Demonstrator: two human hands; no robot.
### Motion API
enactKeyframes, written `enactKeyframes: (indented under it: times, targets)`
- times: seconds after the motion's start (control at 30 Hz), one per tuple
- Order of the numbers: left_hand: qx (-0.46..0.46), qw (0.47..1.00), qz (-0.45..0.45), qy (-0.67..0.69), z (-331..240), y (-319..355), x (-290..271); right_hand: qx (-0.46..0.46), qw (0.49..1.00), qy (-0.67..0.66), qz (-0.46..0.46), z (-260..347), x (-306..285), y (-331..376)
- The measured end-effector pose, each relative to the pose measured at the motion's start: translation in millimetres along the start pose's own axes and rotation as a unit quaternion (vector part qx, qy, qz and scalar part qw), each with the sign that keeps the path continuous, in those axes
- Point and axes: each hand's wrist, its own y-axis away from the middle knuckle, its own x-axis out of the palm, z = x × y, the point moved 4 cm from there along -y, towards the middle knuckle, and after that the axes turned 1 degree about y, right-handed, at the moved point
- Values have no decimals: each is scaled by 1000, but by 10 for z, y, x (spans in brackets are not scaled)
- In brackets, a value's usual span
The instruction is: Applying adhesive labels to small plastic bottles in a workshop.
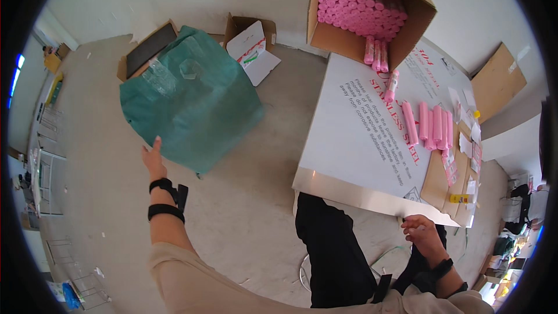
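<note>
"Green sheeting (pixel 200 102) with clear tape across it lies just beyond your left hand (pixel 154 161). Your fingertips come right up to its near edge, though I cannot tell if they touch it."

"And how do you hold those fingers?"

"Spread apart, with nothing gripped between them. 2 black straps (pixel 167 210) circle your forearm just behind that hand."

"What about your right hand (pixel 423 234)?"

"Its fingers curl inward, close beside the near edge of the film-covered table (pixel 331 125). I cannot tell whether they pinch anything."

"What lies past that hand, then?"

"Just beyond it on the tabletop is a small yellow cylinder (pixel 461 199), near a flat piece of cardboard (pixel 437 179). Farther out, a row of pink rolls (pixel 437 122) lies side by side. Farthest from you, an open cardboard box (pixel 415 38) sits with its mouth toward you, stacked with more pink rolls."

"And between your 2 hands?"

"Your black trouser legs (pixel 325 250), nearer the right hand, and pale floor (pixel 250 209) nearer the left."
</note>
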Motion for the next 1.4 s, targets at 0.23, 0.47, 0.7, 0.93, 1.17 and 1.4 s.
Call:
enactKeyframes:
  times: [0.23, 0.47, 0.7, 0.93, 1.17, 1.4]
  targets:
    - [-1, 1000, 23, -20, -41, -647, 359, 21, 980, 195, 44, 136, 121, -99]
    - [76, 986, -105, -103, 179, -452, 174, 104, 971, 203, 72, -158, 173, -230]
    - [161, 976, 33, -142, -88, 725, 47, -95, 894, 346, 268, 397, 861, -316]
    - [24, 992, 67, -109, 157, 2289, 162, -193, 816, 444, 315, 731, 1439, -385]
    - [-53, 997, 54, 23, 310, 3356, 298, -542, 691, 422, 227, 1526, 2603, -587]
    - [-153, 980, 39, 122, 328, 3362, 353, -629, 504, 543, 236, 1432, 3717, -1372]
